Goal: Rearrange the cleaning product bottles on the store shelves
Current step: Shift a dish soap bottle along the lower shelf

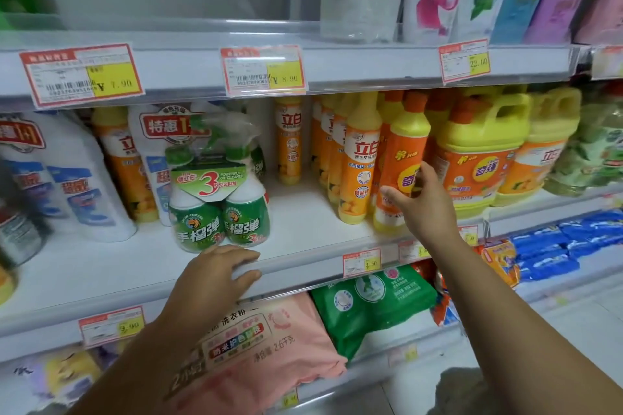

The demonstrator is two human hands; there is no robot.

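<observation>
The middle shelf [303, 212] is the landmark here. At its front lip, the left hand [215, 274] lies flat and loose, fingers draped over the edge, gripping nothing. Just behind that hand stands a green twin-pack [219, 199] of spray bottles, wrapped in clear film with a card collar marked "3", near the shelf's front.

Toward the right of the shelf, the right hand [416, 200] is wrapped around the lower half of an orange bottle [401, 165] with a yellow base and an orange cap. The thumb sits across the bottle's front and the fingers curl round its right side. The bottle is upright, leaning slightly, and its base seems to rest on the shelf board, though the hand hides part of it. Touching its left side is a yellow bottle [359, 162] at the head of a row of like bottles running back into the shelf. A single slim yellow bottle [289, 141] stands alone farther back, with bare shelf between it and the twin-pack. To the right of the orange bottle stand two yellow jugs [482, 152] with handles.

At the shelf's left end are white bottles [77, 178] with blue labels, blurred. Price tags [263, 70] hang on the rail above the shelf. Below it lie a pink bag [263, 340] and a green bag [374, 303].
</observation>
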